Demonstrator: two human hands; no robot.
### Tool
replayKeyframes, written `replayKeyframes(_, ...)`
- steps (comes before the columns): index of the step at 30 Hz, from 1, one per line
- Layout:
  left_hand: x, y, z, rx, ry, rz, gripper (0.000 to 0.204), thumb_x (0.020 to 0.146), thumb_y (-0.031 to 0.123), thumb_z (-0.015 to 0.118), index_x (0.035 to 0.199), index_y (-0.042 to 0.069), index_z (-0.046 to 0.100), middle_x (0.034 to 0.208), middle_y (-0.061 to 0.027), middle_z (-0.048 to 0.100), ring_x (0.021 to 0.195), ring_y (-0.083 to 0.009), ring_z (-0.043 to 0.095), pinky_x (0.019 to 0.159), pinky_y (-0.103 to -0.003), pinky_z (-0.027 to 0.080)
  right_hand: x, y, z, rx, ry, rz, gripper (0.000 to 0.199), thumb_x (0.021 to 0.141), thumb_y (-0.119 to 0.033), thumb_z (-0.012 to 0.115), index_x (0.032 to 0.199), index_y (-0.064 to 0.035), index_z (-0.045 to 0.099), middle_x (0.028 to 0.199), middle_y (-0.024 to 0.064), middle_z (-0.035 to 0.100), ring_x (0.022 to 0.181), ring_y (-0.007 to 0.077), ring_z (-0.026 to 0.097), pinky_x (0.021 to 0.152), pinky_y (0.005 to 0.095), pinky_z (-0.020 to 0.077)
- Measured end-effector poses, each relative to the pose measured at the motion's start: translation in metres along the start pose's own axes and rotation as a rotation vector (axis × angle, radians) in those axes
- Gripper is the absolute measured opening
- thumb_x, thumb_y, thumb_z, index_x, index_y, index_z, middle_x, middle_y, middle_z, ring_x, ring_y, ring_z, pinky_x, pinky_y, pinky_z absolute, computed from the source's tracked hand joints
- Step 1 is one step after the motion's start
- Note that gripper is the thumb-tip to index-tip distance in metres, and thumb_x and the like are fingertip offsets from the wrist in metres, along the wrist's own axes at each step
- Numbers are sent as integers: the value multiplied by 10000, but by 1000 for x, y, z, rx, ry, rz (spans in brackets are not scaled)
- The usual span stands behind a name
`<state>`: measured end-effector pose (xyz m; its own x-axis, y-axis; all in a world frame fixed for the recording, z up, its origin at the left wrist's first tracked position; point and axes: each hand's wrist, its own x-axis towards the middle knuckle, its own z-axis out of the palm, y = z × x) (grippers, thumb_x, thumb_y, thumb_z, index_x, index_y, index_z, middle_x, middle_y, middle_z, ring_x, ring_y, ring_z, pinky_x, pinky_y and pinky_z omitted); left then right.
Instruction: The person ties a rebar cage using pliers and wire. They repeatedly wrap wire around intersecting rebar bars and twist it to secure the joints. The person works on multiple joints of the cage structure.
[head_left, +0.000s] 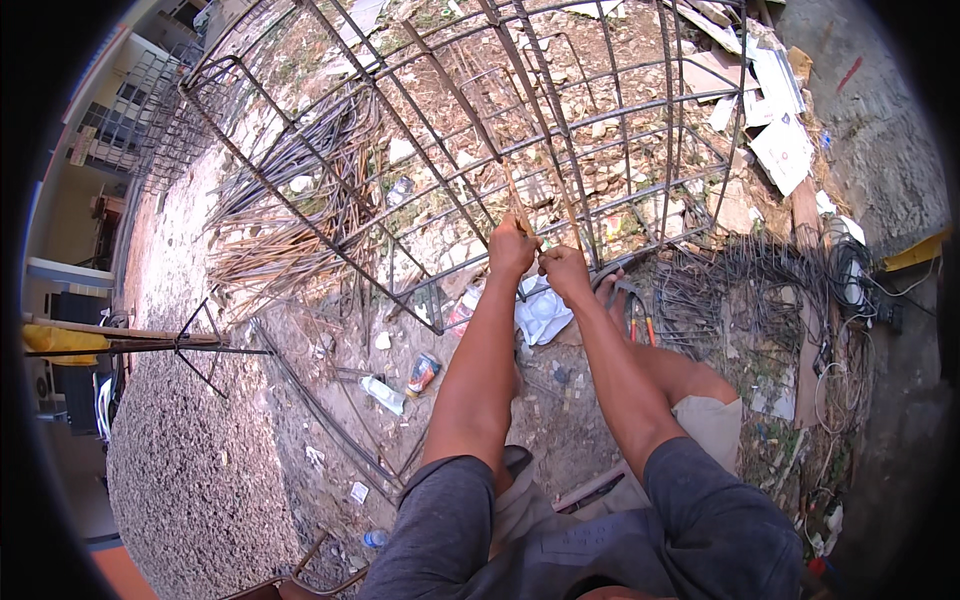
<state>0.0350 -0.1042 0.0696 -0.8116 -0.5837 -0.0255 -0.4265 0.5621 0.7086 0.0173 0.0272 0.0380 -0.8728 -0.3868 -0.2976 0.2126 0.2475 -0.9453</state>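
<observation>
Item, far left: a heap of long, thin, dark and rust-brown steel rods (262,268), loose on the ground.

Item, left to right beyond the hands: an open cage of dark ribbed steel bars (451,88), judged heavy, stiff and rough, hardly fragile; best gripped, it seemed, on a long bar near a crossing. Its near edge lay at the fingers, the bulk on their far side.

Item, centre: left hand (512,248), fingers curled inward among the near bars; what they pinched could not be told.

Item, just right: right hand (565,272), nearer, fingers likewise bent; their hold was unclear.

Item, right: a hand tool with orange handles (650,331), on the ground beside a tangle of dark wire (702,302).
</observation>
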Motion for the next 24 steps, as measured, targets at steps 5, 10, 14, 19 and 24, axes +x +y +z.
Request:
replayKeyframes(5,-16,19,-7,-35,9,-48,355,702,153,832,922,29,582,797,-205,692,796,-409,680,723,-479,527,1,-2,-1,182,10,122,152,860,-114,652,846,34,684,669,84,660,554,142,584,541,289,464)
replayKeyframes(10,-24,22,-6,-25,67,-13,305,743,184,804,837,20,565,742,-198,667,741,-381,674,663,-440,502,7,-9,-5,293,52,122,347,847,-309,679,943,19,617,716,102,643,633,203,616,641,353,509)
replayKeyframes(14,-27,2,-4,-15,133,42,270,792,211,751,802,19,561,726,-222,653,750,-411,666,659,-456,502,-9,-33,10,-54,120,-111,535,785,-510,717,992,-29,609,815,122,667,770,274,663,725,410,515)
replayKeyframes(19,-25,14,-8,28,77,41,268,790,222,741,794,7,581,745,-250,653,786,-424,671,686,-471,508,-12,-43,14,-184,217,-77,452,878,-476,660,1044,-57,629,867,104,702,814,287,687,719,413,513)
replayKeyframes(24,-11,5,-12,48,-13,108,258,780,176,748,874,-7,593,810,-249,675,784,-424,668,712,-475,516,-23,-30,32,177,345,-273,214,953,-226,612,923,-22,667,800,98,668,726,208,626,691,358,490)
